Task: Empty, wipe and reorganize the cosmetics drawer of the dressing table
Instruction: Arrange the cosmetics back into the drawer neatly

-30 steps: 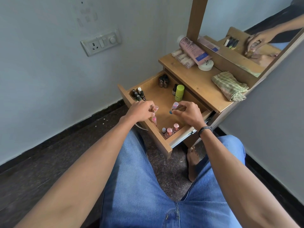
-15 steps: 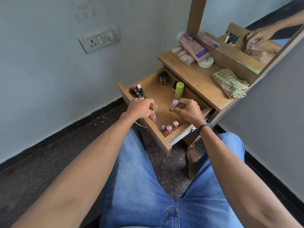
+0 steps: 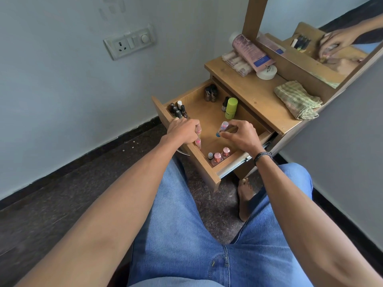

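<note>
The wooden drawer (image 3: 209,119) of the dressing table stands pulled out. My left hand (image 3: 183,131) is curled over the drawer's front left side, gripping small pink-capped bottles (image 3: 198,142). My right hand (image 3: 238,135) pinches small bottles with pink and blue caps (image 3: 222,128) above the drawer's middle. Three little nail polish bottles (image 3: 217,157) stand in the near corner. Dark bottles (image 3: 178,110) cluster in the left corner, brown ones (image 3: 210,93) at the back. A green roll-on (image 3: 231,108) stands beside a small dark dropper bottle (image 3: 224,104).
On the tabletop (image 3: 257,96) lie a folded green checked cloth (image 3: 297,100), a pink tube (image 3: 251,52), a clear case of items (image 3: 235,62) and a white round jar (image 3: 267,71). A mirror (image 3: 331,38) stands behind. My legs in jeans sit below; a wall socket (image 3: 129,43) is at left.
Both hands stay in the drawer holding their bottles. My left hand has lowered slightly toward the drawer's front left side. The view has shifted a little.
</note>
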Action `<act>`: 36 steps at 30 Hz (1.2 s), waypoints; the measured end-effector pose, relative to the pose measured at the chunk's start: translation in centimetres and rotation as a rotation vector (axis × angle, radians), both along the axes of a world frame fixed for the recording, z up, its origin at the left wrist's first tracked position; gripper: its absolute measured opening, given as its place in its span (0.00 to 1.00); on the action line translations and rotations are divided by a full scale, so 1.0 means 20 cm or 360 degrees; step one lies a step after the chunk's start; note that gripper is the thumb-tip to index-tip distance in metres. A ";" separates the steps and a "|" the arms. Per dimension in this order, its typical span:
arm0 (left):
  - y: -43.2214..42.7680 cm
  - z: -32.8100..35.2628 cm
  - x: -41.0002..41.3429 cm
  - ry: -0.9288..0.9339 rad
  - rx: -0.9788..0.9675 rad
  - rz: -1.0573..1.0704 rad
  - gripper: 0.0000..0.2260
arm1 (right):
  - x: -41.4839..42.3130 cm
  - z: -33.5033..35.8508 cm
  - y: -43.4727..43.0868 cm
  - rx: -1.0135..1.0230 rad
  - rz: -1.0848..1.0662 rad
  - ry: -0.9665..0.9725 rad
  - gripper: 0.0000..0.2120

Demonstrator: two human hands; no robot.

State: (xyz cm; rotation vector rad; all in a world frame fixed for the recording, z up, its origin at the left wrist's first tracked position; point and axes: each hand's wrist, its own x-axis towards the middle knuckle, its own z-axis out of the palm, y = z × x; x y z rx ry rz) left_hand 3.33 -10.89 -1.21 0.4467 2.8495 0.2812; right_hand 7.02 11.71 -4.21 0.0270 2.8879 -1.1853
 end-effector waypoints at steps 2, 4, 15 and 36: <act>0.00 0.00 0.00 0.0007 -0.0016 -0.0001 0.11 | 0.01 0.00 -0.01 0.0016 0.0001 0.0000 0.13; 0.01 0.01 0.00 0.0020 -0.0033 -0.0003 0.09 | 0.01 0.01 -0.01 0.0033 0.0000 -0.0003 0.13; 0.03 0.02 0.01 -0.0017 -0.0087 0.0033 0.09 | 0.02 0.02 -0.02 0.0040 0.0000 -0.0010 0.12; 0.03 0.01 0.02 0.0003 -0.0081 0.0005 0.08 | -0.02 0.05 -0.07 -0.0248 0.0074 -0.0181 0.09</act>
